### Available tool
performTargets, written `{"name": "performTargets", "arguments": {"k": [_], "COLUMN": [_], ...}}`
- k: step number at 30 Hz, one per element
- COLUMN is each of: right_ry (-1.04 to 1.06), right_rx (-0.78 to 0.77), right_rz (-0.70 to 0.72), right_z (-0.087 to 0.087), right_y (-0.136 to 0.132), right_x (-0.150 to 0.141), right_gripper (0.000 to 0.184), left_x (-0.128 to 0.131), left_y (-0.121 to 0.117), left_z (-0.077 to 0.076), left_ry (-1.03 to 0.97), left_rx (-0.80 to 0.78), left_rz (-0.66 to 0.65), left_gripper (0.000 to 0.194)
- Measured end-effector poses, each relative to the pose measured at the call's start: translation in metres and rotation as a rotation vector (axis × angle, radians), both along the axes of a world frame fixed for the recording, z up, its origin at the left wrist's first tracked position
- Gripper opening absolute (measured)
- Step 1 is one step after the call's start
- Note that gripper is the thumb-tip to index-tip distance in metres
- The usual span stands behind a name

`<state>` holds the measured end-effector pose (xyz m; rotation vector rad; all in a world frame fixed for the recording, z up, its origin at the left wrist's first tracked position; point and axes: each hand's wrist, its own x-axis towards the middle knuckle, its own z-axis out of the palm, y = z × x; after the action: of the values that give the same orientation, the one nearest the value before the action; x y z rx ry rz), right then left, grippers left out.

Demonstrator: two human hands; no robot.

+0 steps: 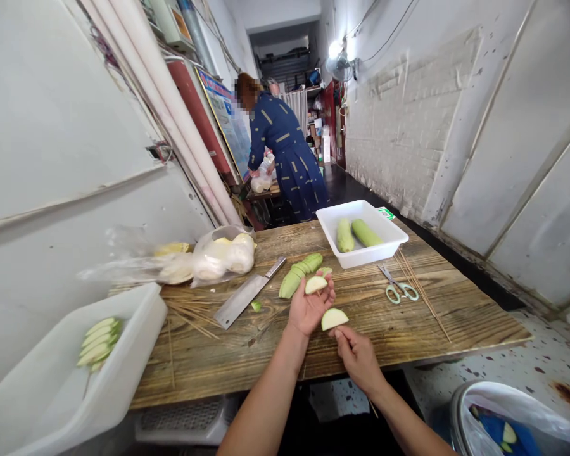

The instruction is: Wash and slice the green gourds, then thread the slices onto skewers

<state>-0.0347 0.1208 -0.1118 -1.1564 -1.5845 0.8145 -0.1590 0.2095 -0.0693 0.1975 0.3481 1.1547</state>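
Note:
My left hand (312, 305) is turned palm up and holds a half-round zucchini slice (316, 285), pale inside with a green rim, at its fingers. Close by on the right, my right hand (358, 354) is closed on a thin wooden skewer (373, 408), whose lower end shows below the wrist. Another half-round zucchini slice (334, 318) sits at the skewer's upper end, just above my right fingertips. Behind my left hand, a fanned row of cut zucchini (294, 278) lies on the wooden table (209, 364).
Left of the cut row lie a cleaver (247, 296), loose skewers (194, 311) and bagged produce (223, 256). A white bin (137, 342) holds skewered slices. Rightward are a white tray (368, 258) with two zucchini, scissors (401, 292) and a lined bucket (460, 411). A person (285, 139) bends over behind.

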Motion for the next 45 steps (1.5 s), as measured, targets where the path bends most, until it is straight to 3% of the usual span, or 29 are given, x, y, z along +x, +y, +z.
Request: {"name": "performTargets", "arguments": {"k": [14,27,35,45], "right_ry": [-0.124,-0.132,-0.145,-0.187], "right_rx": [-0.030,-0.016,0.002,0.043], "right_rz": [-0.047,-0.096,-0.106,-0.073], "right_z": [0.012,0.004,0.007,0.009], "right_y": [-0.010,-0.007,0.002,0.005], "right_x": [-0.011,-0.017,-0.015,-0.017], "right_gripper": [0.035,0.035,0.035,0.035], "left_x": [0.008,0.018,0.019,0.017], "left_y": [-0.008,-0.010,-0.020,-0.020], "left_z": [-0.004,-0.015,-0.020,-0.014], "left_ry": [0.251,0.363,0.371,0.471], "left_rx": [0.071,0.076,0.073,0.089], "left_rz": [0.266,0.272,0.199,0.256], "left_gripper": [0.041,0.038,0.051,0.035]}}
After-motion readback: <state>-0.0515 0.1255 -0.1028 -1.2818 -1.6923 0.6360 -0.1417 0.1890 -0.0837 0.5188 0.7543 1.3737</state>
